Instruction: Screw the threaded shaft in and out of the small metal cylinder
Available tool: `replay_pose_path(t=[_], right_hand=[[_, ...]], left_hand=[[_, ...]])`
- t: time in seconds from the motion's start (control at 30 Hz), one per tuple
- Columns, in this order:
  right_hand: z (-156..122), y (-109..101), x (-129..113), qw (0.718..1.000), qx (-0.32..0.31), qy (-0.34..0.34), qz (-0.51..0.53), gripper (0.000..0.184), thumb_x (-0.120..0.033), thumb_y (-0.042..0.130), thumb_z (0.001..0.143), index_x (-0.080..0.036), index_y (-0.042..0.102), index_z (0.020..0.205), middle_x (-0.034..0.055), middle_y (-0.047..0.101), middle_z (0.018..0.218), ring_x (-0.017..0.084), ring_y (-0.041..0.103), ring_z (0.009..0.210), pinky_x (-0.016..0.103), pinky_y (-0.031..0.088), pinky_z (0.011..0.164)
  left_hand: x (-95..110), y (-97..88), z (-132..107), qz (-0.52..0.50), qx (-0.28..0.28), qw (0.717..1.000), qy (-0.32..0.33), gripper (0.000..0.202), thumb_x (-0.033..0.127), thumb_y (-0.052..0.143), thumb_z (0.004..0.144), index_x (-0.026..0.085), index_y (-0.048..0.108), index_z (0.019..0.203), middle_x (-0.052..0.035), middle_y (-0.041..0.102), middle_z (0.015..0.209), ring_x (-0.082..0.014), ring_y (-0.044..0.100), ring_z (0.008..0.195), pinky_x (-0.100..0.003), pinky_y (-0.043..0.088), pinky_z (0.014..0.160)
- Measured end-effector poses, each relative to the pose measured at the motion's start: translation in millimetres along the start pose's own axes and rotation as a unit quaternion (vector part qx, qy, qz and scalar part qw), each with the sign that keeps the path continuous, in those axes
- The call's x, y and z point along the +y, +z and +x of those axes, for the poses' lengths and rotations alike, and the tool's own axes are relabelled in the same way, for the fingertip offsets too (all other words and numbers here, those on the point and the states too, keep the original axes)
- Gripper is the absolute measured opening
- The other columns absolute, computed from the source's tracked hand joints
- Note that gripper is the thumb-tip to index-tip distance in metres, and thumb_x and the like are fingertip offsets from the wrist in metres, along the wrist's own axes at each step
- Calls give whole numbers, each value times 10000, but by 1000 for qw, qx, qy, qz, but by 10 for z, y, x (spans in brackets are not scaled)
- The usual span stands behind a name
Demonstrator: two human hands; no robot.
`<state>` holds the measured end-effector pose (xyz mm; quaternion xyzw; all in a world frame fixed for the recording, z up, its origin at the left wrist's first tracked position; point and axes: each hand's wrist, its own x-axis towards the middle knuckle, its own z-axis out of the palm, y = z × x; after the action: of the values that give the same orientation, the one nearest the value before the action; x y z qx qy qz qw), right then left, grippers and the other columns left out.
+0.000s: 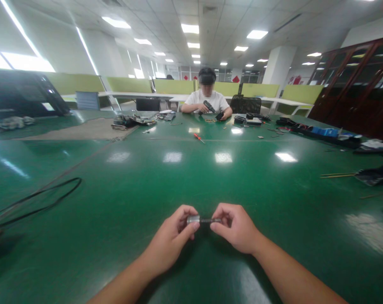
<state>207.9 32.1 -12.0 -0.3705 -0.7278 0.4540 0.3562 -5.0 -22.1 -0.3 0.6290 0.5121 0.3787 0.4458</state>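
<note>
My left hand (174, 236) pinches a small silver metal cylinder (194, 219) between thumb and fingers. From the cylinder's right end runs a thin dark shaft (206, 221), held level. The thumb and fingers of my right hand (240, 230) are closed on the far end of this shaft, hiding its tip in part. Both hands are just above the green tabletop (191, 181), close to its near side. Whether the shaft and cylinder are one part or two I cannot tell.
An orange-handled screwdriver (198, 137) lies mid-table. Opposite sits a person (207, 99) holding a dark power tool (209, 106) and a black part. A black cable loop (61, 194) lies at left. Tools and parts (327, 131) line the right side; more electronics (134, 120) lie far left.
</note>
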Motion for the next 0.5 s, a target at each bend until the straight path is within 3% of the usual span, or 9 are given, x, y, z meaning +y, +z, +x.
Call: replay_pose_path(t=[0.5], right_hand=[[4,2,-13,1000,8,7,7,82,-212,675,752,-168,613,719,-66,460,501,92,400,461,217,280,480]], left_hand=[[24,-1,-4,0,18,1000,-8,210,388,534,964,201,519,1059,15,551,781,-168,557,701,-284,432,689]])
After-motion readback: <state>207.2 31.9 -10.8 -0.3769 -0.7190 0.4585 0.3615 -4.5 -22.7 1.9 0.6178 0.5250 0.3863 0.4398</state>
